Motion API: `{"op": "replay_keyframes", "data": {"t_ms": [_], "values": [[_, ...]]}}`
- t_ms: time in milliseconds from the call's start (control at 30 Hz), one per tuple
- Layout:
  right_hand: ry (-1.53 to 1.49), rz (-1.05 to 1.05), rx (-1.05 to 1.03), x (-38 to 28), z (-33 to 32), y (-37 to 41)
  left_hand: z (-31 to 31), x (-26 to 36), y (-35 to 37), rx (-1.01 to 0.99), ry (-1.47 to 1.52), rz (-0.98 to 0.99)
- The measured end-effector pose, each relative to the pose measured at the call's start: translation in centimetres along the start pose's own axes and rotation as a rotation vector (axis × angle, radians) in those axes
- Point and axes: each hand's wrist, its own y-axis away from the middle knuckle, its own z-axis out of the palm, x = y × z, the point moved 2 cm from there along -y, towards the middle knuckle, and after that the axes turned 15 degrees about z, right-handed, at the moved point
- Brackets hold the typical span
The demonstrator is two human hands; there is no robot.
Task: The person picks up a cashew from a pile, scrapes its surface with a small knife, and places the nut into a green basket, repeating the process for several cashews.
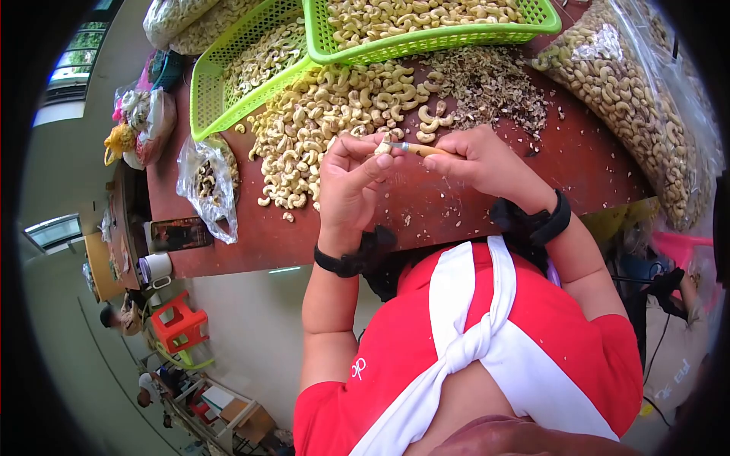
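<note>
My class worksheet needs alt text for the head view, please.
A person's right hand holds a small knife at a cashew in the left hand, over a red table with loose cashews, peelings and two green baskets of cashews.

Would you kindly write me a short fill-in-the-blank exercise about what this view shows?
1. The right hand grips a small, bladed ____.
2. The left hand holds a single ____.
3. The perforated baskets toward the far side of the table are bright ____.
4. The shirt under the knotted white straps is ____.

Missing words: knife; cashew; green; red.
</note>
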Motion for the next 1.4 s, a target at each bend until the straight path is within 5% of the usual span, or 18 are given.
{"op": "replay_keyframes", "data": {"t_ms": [833,1400], "values": [[0.074,0.009,0.051,0.1,0.2,-0.6,0.9,-1.2,1.0,0.232,0.135,-0.046],[0.055,0.012,0.036,0.5,0.0,-0.8,1.4,-1.3,0.8,0.197,0.175,-0.072]]}}
